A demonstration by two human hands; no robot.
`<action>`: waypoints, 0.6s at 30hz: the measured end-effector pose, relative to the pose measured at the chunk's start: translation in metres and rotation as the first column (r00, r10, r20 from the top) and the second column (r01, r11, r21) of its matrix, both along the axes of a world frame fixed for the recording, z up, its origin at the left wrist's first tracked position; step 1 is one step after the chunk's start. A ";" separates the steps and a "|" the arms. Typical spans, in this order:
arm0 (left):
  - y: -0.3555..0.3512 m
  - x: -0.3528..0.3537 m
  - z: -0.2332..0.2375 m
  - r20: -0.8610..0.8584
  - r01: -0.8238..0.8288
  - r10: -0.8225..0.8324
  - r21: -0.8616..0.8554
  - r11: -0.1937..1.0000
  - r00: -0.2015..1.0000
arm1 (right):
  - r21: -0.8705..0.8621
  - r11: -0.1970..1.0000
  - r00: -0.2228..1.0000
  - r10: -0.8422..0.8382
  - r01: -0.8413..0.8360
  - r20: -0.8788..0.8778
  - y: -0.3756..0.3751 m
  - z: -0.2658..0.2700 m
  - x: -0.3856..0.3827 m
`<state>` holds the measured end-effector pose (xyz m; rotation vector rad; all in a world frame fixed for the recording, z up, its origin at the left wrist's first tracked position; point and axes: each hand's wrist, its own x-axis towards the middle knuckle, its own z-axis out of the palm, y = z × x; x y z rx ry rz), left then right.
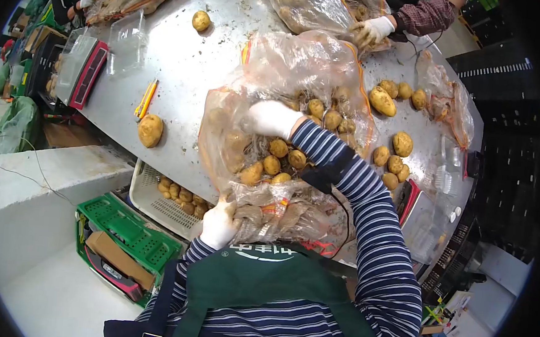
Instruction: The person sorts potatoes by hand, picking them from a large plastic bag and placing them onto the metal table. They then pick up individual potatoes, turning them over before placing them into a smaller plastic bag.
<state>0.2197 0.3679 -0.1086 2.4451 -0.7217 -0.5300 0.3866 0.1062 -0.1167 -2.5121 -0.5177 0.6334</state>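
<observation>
A big clear plastic bag with orange edging lies opened on the metal table in front of me. Inside it are several potatoes, some with soil on them. My left hand, in a white glove, pinches the near edge of the bag at its lower left corner. In the bag's mouth, above the potatoes, is my right hand, also white-gloved. Its fingers point left and are smeared and partly hidden, so what they hold does not show.
Loose potatoes lie right of the bag; a large potato and a yellow cutter knife lie left. A white crate of potatoes stands below the table's edge. Red-and-black scales stand left. Co-workers' gloved hands handle bags opposite.
</observation>
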 end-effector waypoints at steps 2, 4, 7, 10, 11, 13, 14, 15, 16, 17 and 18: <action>0.003 0.003 0.001 -0.094 0.011 0.000 0.113 0.994 0.996 | -0.026 0.995 0.983 0.097 -0.094 0.156 0.019 -0.035 -0.021; -0.001 0.005 0.006 -0.105 0.022 -0.009 0.126 0.992 0.994 | -0.173 0.985 0.942 0.054 0.004 0.332 0.043 -0.070 -0.031; -0.004 0.004 0.014 -0.074 0.031 -0.023 0.114 0.993 0.997 | 0.036 0.997 0.944 -0.077 0.069 0.320 0.037 -0.070 -0.039; -0.001 0.000 0.006 -0.046 0.045 -0.039 0.141 0.989 0.998 | 0.170 0.978 0.902 -0.182 0.124 0.391 0.002 -0.044 -0.058; 0.001 -0.001 0.005 -0.023 0.037 -0.034 0.134 0.990 0.999 | 0.164 0.979 0.937 -0.170 0.125 0.305 -0.016 -0.012 -0.067; 0.000 -0.004 0.009 0.013 0.033 -0.035 0.128 0.991 0.999 | 0.311 0.926 0.878 -0.322 0.215 0.355 -0.053 0.010 -0.102; -0.001 -0.006 0.012 0.012 0.036 -0.038 0.123 0.992 0.999 | 0.399 0.878 0.939 -0.329 0.265 0.102 -0.075 0.012 -0.111; -0.003 -0.008 0.015 0.002 0.108 -0.109 0.099 0.989 0.994 | 0.435 0.831 0.881 -0.448 0.347 0.153 -0.086 0.021 -0.131; -0.006 -0.008 0.017 -0.003 0.181 -0.182 0.076 0.980 0.983 | 0.349 0.844 0.831 -0.502 0.408 0.239 -0.094 0.030 -0.147; -0.010 -0.011 0.019 0.010 0.259 -0.259 0.020 0.966 0.966 | 0.346 0.813 0.797 -0.558 0.468 0.232 -0.100 0.035 -0.159; -0.015 -0.014 0.020 -0.055 0.363 -0.361 0.051 0.930 0.931 | 0.345 0.777 0.759 -0.612 0.527 0.220 -0.102 0.039 -0.170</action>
